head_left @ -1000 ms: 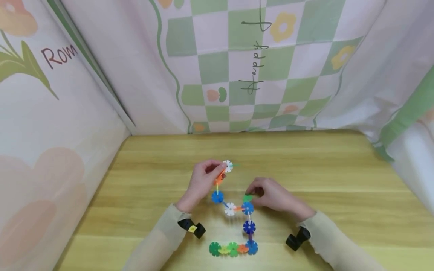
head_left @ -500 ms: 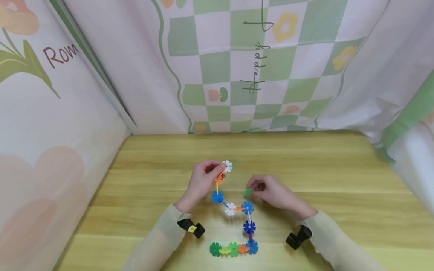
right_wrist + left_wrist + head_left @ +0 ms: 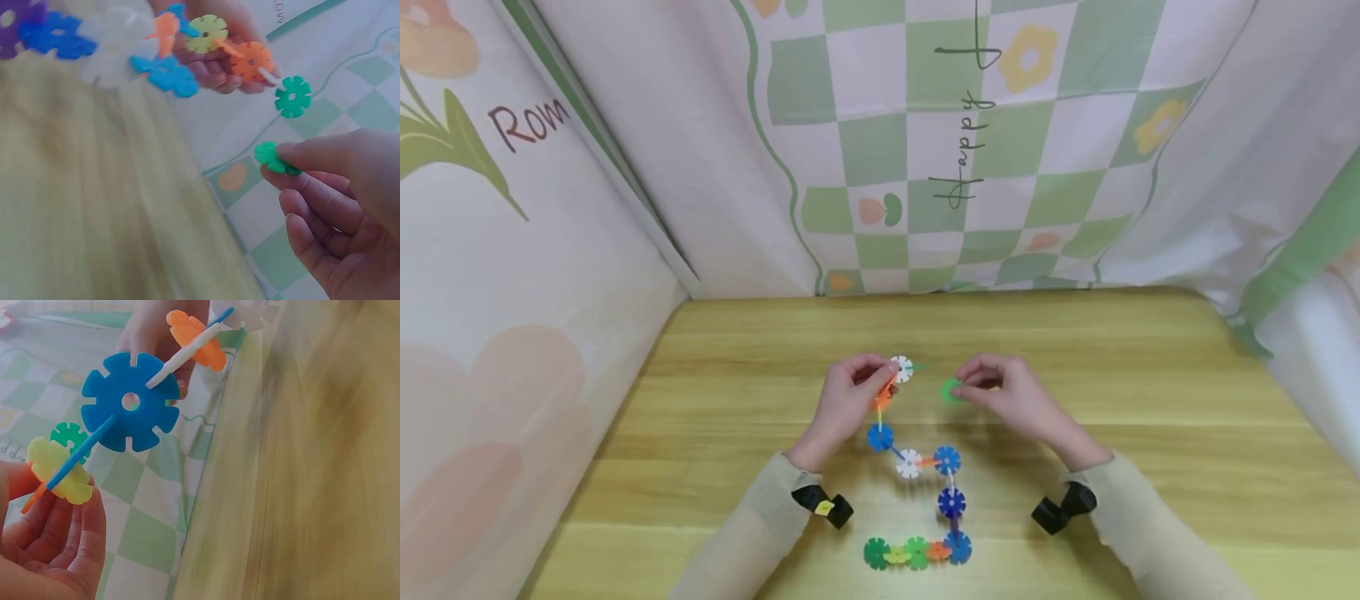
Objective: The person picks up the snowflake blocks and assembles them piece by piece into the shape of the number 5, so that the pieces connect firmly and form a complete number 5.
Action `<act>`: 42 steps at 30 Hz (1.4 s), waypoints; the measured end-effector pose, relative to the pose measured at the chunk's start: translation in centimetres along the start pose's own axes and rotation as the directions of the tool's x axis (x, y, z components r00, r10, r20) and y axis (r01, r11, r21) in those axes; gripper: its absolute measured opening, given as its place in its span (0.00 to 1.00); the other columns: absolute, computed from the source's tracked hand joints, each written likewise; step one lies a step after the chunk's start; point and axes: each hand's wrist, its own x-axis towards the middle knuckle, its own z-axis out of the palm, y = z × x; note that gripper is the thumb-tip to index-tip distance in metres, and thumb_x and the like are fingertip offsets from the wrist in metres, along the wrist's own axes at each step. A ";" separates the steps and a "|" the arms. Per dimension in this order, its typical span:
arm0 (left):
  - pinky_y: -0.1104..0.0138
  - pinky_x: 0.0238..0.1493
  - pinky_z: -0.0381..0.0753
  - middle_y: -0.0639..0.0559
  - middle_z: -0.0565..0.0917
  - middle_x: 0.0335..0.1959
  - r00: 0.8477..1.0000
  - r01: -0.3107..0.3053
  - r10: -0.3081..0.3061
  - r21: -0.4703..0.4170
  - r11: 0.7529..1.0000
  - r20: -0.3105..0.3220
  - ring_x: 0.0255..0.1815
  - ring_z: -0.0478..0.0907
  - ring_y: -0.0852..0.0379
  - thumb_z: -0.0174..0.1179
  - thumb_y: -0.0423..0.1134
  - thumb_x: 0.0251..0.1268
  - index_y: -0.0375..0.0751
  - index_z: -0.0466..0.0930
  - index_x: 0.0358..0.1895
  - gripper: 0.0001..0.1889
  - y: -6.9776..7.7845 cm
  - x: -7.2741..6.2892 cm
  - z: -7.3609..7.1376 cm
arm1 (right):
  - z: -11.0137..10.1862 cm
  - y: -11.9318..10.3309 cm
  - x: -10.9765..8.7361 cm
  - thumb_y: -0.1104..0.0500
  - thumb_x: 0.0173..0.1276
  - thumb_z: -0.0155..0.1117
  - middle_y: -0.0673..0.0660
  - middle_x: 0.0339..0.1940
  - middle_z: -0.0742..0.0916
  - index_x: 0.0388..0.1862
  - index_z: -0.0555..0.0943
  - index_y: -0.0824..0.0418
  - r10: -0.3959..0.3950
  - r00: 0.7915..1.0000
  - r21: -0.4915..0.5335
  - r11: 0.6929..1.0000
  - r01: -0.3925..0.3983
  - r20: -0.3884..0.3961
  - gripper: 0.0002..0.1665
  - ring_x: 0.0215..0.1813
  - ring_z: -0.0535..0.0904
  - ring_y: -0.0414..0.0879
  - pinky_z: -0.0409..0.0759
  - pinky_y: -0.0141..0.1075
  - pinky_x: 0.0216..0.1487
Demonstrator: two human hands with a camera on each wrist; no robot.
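My left hand [image 3: 853, 396] pinches a chain of interlocking notched plastic discs by an orange disc [image 3: 882, 400] near its far end. Beyond those fingers are a white disc [image 3: 901, 368] and, edge-on, a green end disc [image 3: 293, 97]. A yellow disc [image 3: 59, 470] and a blue disc [image 3: 881, 437] follow below the orange one. My right hand [image 3: 1011, 392] pinches a loose light green disc [image 3: 269, 156] between thumb and forefinger, apart from the chain; a darker green bit shows behind it. The thumb covers part of that disc.
The chain runs down past a blue disc [image 3: 947, 461] and a dark blue disc [image 3: 951, 502], then turns left to a dark green disc [image 3: 876, 552]. Below lies the wooden table [image 3: 737, 333]. A patterned curtain [image 3: 872, 150] hangs behind its far edge.
My right hand has moved up and away from the blue disc, carrying the light green disc level with the chain's far end. The left hand and chain stay nearly still.
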 end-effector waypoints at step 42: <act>0.68 0.35 0.85 0.45 0.85 0.36 1.000 -0.023 0.024 -0.067 0.997 0.019 0.36 0.85 0.44 0.62 0.37 0.75 0.32 0.86 0.45 0.09 0.0 -0.3 0.7 | 0.8 -2.1 1.2 0.61 0.72 0.69 0.59 0.36 0.89 0.44 0.81 0.69 0.055 0.993 0.217 0.976 -0.031 -0.105 0.10 0.38 0.86 0.49 0.85 0.37 0.45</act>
